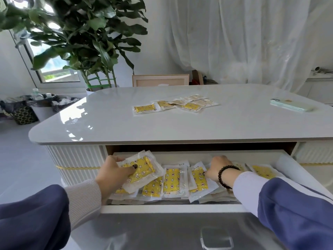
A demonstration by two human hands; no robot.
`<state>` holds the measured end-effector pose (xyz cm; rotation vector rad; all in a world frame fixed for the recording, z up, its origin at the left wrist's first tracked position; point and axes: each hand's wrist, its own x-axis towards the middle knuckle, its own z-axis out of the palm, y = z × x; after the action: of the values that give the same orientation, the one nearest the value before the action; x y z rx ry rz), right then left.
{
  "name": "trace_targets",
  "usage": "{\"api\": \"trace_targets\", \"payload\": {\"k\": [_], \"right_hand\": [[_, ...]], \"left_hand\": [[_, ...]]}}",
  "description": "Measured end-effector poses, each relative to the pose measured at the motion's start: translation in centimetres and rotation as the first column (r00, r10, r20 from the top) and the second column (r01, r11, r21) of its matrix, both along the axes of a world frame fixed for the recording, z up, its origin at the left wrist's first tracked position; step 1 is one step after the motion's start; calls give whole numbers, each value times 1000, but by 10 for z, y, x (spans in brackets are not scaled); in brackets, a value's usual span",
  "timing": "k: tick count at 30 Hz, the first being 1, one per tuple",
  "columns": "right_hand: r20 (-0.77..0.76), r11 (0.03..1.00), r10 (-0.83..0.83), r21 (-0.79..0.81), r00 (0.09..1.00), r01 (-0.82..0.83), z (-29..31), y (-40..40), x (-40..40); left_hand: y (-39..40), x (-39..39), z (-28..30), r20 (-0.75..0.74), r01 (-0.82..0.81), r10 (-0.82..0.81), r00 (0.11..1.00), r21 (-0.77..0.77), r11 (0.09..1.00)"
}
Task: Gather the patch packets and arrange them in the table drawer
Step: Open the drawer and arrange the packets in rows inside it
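The white table drawer (169, 208) is pulled out and holds several yellow patch packets (171, 181) in clear wrappers, lying in a rough row. My left hand (113, 173) grips a small stack of packets (142, 168) at the drawer's left end, thumb on top. My right hand (219, 167), with a dark bead bracelet, reaches into the middle-right of the drawer with curled fingers on the packets there; what it holds is hidden. More packets (174, 105) lie in a loose pile on the white table top (108, 123).
A pale green phone (291, 105) lies on the table's right side. Behind the table stand a chair (160, 80), a large leafy plant (86, 42) and white curtains. Bins with black bags (27, 107) sit on the floor at left.
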<state>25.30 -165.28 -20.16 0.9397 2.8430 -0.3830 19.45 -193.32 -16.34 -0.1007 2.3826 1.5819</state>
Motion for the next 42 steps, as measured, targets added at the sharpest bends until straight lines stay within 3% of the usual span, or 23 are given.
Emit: {"api": "trace_targets", "payload": {"k": [2,4,7,8,10,12,14,17,20,22,26,29,35,42], "right_hand": [[-152,997,31,80,988,-19,6,-3,2],[-370,997,83,33,925,-76,13,-15,3],[-449,933,81,-279,890,-226,21,-44,-4],[-427,854,19,-464,904,-236,23,-56,-8],[-329,587,-123,-785,936,-198,27,-77,-22],[-256,349,-194,-920,947,-178,25,-93,-39],[-258,282,-212,-940,943,-194,19,-102,-52],[-254,286,-221,-940,942,-186,9,-99,-60],[-197,320,-250,-941,948,-111,3,-82,-60],[-185,410,-276,-910,943,-59,0,-75,-62],[-180,719,-144,-694,973,-22,-2,-74,-67],[-172,845,-98,-535,980,-10,-1,-74,-69],[-183,864,-156,-502,971,44,-8,-69,-69],[-217,853,-189,-519,958,51,-15,-73,-66]], "left_hand": [[-1,0,0,3,-7,7,1000,20,1000],[-1,0,1,18,-13,12,1000,59,998],[0,-1,2,41,-24,19,999,126,992],[1,-1,2,44,-27,21,999,144,989],[3,0,3,45,-34,27,999,175,984],[5,1,3,52,-39,30,998,198,979],[6,1,3,48,-40,30,998,209,977],[4,0,1,11,1,-3,1000,163,987],[5,-2,-8,-65,178,-178,982,-9,984],[9,-3,-13,-55,298,-307,950,-128,946],[20,-5,-18,-13,466,-496,868,-319,825],[26,-9,-21,35,529,-586,809,-477,702],[39,-18,-35,57,525,-718,694,-723,450],[48,-28,-42,3,417,-751,660,-833,363]]}}
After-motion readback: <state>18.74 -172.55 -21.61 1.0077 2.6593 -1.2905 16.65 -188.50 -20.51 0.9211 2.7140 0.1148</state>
